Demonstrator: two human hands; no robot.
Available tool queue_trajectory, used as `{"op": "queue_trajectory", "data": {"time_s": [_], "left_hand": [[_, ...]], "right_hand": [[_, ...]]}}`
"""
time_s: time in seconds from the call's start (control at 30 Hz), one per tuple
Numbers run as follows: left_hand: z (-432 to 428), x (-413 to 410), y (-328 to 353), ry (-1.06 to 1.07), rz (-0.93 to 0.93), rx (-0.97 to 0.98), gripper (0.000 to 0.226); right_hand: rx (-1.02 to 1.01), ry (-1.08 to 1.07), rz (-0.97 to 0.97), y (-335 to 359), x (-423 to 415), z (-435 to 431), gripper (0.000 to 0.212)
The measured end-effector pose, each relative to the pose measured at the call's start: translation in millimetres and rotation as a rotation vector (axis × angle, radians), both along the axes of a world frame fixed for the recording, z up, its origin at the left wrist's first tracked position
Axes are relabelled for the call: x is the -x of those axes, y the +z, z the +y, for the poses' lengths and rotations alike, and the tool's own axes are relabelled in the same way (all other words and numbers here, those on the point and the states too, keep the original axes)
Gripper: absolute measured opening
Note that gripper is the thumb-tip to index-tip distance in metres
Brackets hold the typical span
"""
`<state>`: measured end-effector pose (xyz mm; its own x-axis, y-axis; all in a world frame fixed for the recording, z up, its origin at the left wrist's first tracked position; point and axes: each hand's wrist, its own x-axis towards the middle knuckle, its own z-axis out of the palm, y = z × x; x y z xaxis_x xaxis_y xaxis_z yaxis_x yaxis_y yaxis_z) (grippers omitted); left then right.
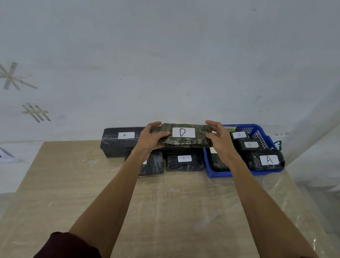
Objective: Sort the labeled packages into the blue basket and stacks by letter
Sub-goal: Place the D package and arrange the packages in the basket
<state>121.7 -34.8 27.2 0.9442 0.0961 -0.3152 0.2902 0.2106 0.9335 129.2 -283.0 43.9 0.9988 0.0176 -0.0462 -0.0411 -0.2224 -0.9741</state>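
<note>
Both hands, left hand (151,136) and right hand (218,138), grip the D package (186,136) by its short ends above the bench's (98,184) far side; it looks stiff, plastic-slick, so end holds seem smart.

A mottled dark-green D package (186,137) is held level, gripped at its ends by the left hand (151,137) and the right hand (219,140). Below it, a long black A package (120,143) and a smaller black A package (184,163) are laid side by side. In the blue basket (218,174) just to the right, a rear B package (239,135), a nearer B package (250,145) and a wrapped A package (267,161) are seen
</note>
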Motion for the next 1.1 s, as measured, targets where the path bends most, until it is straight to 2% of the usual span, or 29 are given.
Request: {"op": "queue_trajectory", "data": {"time_s": [0.17, 0.27, 0.37, 0.43, 0.63, 0.8, 0.87, 1.0, 1.1], "left_hand": [[-27.0, -6.5, -6.6, -0.116, -0.020, -0.052, 0.052], [-55.9, -13.7, -8.8, -0.135, -0.014, -0.068, 0.050], [-88.2, -27.7, -11.2, -0.134, -0.016, -0.068, 0.049], [-112.4, -38.5, -10.3, -0.129, -0.018, -0.064, 0.049], [-183.7, -77.4, -12.9, -0.146, -0.020, -0.089, 0.050], [-216.2, -110.2, -27.5, -0.094, -0.012, -0.127, 0.040], [-217.0, -121.9, -38.9, -0.065, 0.010, -0.320, 0.035], [-204.8, -135.1, -71.0, -0.125, 0.081, -0.913, 0.031], [-203.5, -139.0, -86.4, -0.193, 0.163, -1.172, 0.031]], "right_hand": [[0.156, 0.022, -0.007, -4.1, 1.5, -34.4, 0.051], [0.275, 0.144, 0.031, -9.6, -6.3, -67.6, 0.069], [0.500, 0.258, 0.022, -6.5, -23.4, -101.5, 0.091], [0.621, 0.278, -0.009, -5.0, -41.4, -122.7, 0.097], [1.065, 0.399, -0.098, -5.2, -99.8, -182.3, 0.095], [1.099, 0.404, -0.172, -17.3, -135.6, -219.4, 0.088], [1.081, 0.375, -0.153, -25.3, -150.1, -234.7, 0.087], [1.120, 0.392, -0.084, -42.9, -178.1, -262.1, 0.088], [1.176, 0.427, -0.028, -58.6, -192.4, -276.1, 0.090]]}}
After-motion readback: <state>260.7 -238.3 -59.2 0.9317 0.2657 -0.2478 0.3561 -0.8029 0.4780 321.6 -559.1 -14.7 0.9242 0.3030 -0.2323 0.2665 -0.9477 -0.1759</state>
